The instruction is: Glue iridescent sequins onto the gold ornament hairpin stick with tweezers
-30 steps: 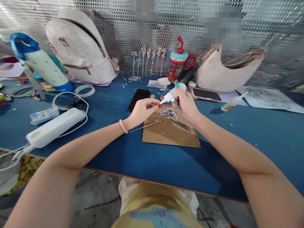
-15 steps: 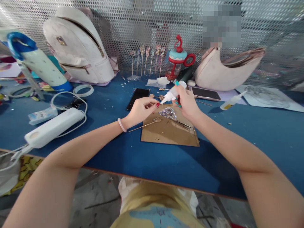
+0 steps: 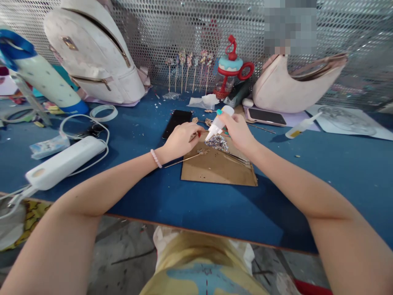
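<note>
My right hand (image 3: 241, 130) is closed around a small white glue bottle (image 3: 218, 122). The bottle tilts with its nozzle down and left, close to the fingertips of my left hand (image 3: 181, 140). Those left fingers are curled together over a cardboard sheet (image 3: 215, 174); what they pinch is mostly hidden. A heap of shiny rhinestones (image 3: 218, 142) lies on the sheet below the nozzle. Metal tweezers (image 3: 239, 159) rest to the right of the heap. A thin stick with a metal ornament (image 3: 201, 152) lies across the sheet's left part.
Behind my left hand is a black phone (image 3: 176, 123). Decorated sticks (image 3: 188, 67) stand at the back beside a red-and-blue cup (image 3: 230, 65). A backpack (image 3: 101, 61) and power strip (image 3: 66, 162) sit left; a handbag (image 3: 294, 90) and second bottle (image 3: 302, 126) right.
The glue bottle has tipped to a steeper angle, its nozzle lower and over the rhinestone heap. My left hand has rolled so more of its back shows. The view has shifted slightly.
</note>
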Demonstrator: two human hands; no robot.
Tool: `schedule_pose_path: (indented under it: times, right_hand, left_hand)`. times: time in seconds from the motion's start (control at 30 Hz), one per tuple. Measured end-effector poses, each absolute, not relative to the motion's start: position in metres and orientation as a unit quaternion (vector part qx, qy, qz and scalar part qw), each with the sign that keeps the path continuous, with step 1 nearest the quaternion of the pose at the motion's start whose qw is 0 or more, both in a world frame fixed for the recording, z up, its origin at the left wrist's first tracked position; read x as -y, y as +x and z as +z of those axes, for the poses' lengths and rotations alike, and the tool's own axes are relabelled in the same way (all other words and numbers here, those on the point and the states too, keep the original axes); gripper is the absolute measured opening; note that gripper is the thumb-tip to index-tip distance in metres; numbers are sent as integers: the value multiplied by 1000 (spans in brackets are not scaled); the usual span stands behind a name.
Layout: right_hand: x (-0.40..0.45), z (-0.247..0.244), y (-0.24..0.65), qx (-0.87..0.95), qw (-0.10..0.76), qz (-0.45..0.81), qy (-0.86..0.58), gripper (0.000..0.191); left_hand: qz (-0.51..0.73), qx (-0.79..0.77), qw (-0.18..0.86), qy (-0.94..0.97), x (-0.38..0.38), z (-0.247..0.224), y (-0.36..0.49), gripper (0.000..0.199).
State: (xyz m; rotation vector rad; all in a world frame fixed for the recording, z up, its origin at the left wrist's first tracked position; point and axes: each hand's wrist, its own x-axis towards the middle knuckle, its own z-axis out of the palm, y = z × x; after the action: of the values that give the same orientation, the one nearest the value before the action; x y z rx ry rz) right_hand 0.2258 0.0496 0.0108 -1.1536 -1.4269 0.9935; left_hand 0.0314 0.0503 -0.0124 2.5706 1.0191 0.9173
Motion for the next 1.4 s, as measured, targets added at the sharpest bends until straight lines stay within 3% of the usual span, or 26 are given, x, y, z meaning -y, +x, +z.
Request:
schedule_pose_path:
  times: [0.2, 0.37, 1.03, 1.4]
  right_hand:
    - [-48, 6, 227, 607, 492, 395, -483, 38]
    - [-48, 7, 228, 604, 498, 390, -485, 41]
    - [-49, 10, 227, 592, 526, 398, -462, 48]
    - [-50, 12, 226, 593, 531, 400, -455, 50]
  left_hand:
    - [338, -321, 326, 822, -43, -7, 34, 26]
    - [313, -305, 424, 793, -41, -3, 33, 23]
    - [317, -259, 502, 761, -50, -9, 31, 22]
    - [323, -267, 483, 769, -50, -8, 31, 24]
